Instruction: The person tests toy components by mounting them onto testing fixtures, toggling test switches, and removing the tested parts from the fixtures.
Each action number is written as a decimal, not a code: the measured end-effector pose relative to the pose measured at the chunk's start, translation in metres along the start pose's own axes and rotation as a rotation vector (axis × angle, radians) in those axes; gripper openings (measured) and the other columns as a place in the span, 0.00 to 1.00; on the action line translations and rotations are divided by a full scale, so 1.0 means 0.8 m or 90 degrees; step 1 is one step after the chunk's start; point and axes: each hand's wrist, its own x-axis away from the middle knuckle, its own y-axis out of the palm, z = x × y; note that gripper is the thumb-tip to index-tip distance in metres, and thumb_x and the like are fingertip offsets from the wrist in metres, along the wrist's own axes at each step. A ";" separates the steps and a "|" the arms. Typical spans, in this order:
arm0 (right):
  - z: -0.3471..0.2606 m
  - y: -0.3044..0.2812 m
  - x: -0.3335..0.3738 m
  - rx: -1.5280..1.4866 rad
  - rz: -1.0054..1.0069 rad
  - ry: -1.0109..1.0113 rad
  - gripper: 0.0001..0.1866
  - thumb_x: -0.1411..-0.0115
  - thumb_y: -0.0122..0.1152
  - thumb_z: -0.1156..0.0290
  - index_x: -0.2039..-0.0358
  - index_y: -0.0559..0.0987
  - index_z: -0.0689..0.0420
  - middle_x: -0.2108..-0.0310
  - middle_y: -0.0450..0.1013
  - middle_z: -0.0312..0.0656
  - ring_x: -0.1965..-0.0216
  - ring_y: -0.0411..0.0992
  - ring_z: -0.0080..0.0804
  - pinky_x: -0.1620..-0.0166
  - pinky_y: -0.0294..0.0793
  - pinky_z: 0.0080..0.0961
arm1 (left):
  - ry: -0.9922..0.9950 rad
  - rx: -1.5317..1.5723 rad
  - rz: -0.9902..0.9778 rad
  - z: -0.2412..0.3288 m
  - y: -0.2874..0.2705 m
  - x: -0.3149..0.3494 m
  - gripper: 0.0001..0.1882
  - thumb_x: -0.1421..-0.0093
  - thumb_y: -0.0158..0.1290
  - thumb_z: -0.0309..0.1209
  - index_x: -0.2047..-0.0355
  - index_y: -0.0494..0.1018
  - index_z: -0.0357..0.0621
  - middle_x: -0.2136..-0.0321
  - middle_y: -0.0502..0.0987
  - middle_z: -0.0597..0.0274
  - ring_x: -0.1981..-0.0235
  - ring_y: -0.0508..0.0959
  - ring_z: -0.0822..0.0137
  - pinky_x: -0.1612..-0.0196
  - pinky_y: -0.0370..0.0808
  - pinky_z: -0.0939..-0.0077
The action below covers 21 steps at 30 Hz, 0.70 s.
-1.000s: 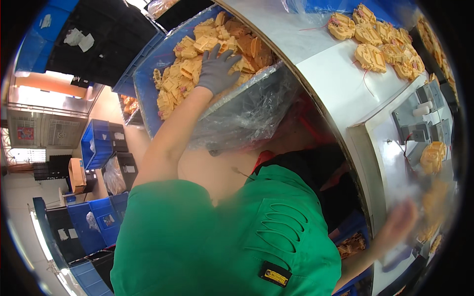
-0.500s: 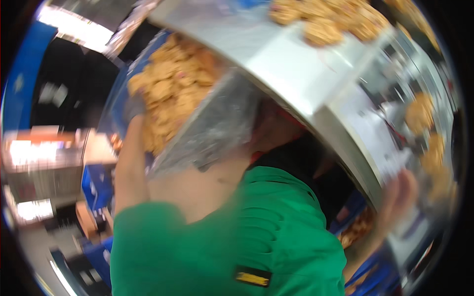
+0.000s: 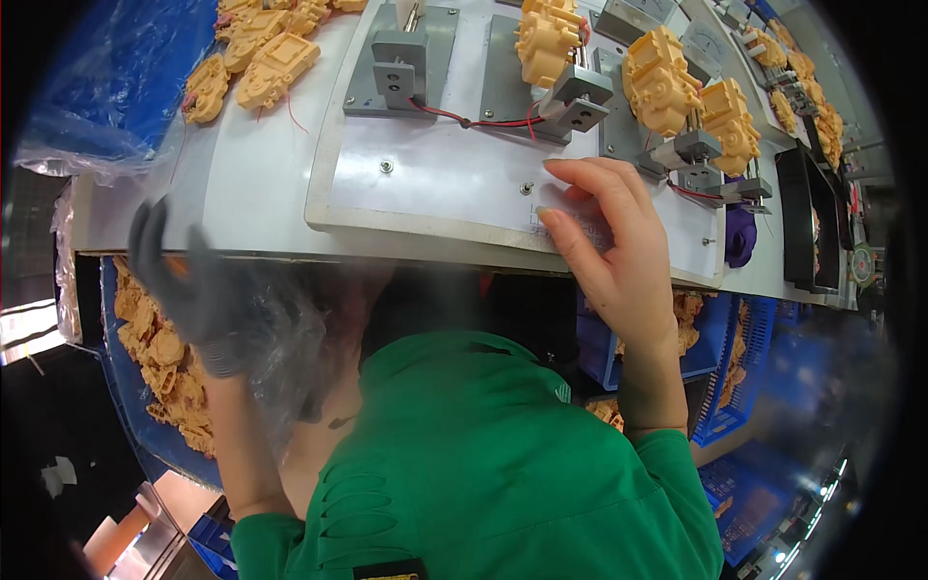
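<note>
My left hand, in a dark grey glove, is lifted between the table edge and a bin of yellow-orange plastic parts. Its fingers are spread and somewhat blurred, with nothing visible in them. My bare right hand hovers over the front of a white fixture board, thumb and fingers apart and holding nothing. Close to its fingertips is a small metal toggle switch. Behind it a yellow-orange gearbox-like housing sits in a grey clamp fixture, and another housing stands to the right.
Several loose housings with thin red wires lie at the back left beside blue plastic sheeting. A parts-filled blue bin with clear film stands below left. Blue crates are under the table's right side; a black tray stands at the right.
The view has swung from the parts bin toward the fixture board. My left hand has come up out of the bin; my right hand is now over the board's front.
</note>
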 end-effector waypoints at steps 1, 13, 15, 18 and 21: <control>0.001 0.002 -0.002 0.000 0.004 -0.001 0.14 0.43 0.67 0.75 0.56 0.79 0.61 0.60 0.74 0.46 0.59 0.73 0.42 0.56 0.74 0.32 | -0.005 0.078 -0.027 0.037 0.026 -0.006 0.21 0.37 0.53 0.22 0.43 0.71 0.39 0.42 0.69 0.47 0.37 0.66 0.52 0.33 0.61 0.61; 0.007 0.023 -0.015 0.028 0.027 0.022 0.05 0.45 0.68 0.78 0.68 0.79 0.59 0.71 0.72 0.40 0.70 0.72 0.37 0.66 0.71 0.31 | 0.059 0.343 -0.157 0.085 0.114 0.004 0.17 0.37 0.39 0.22 0.53 0.74 0.32 0.51 0.77 0.45 0.40 0.71 0.42 0.33 0.64 0.51; 0.007 0.024 -0.015 0.030 0.033 0.022 0.05 0.45 0.68 0.78 0.68 0.79 0.59 0.71 0.72 0.39 0.71 0.72 0.36 0.66 0.71 0.31 | 0.060 0.344 -0.146 0.081 0.115 0.008 0.17 0.38 0.39 0.22 0.52 0.73 0.31 0.51 0.77 0.45 0.41 0.71 0.42 0.33 0.63 0.49; 0.007 0.021 -0.013 0.055 0.021 0.017 0.05 0.42 0.67 0.79 0.66 0.80 0.61 0.70 0.73 0.39 0.71 0.74 0.27 0.68 0.75 0.22 | 0.057 0.354 -0.132 0.082 0.118 0.010 0.17 0.38 0.39 0.22 0.53 0.73 0.31 0.51 0.77 0.45 0.41 0.71 0.42 0.33 0.64 0.49; 0.007 0.023 -0.012 0.062 0.032 0.001 0.05 0.43 0.67 0.79 0.66 0.81 0.61 0.70 0.73 0.38 0.71 0.74 0.27 0.68 0.74 0.21 | 0.056 0.345 -0.120 0.084 0.120 0.010 0.17 0.38 0.39 0.22 0.53 0.73 0.30 0.52 0.77 0.45 0.42 0.72 0.42 0.34 0.64 0.49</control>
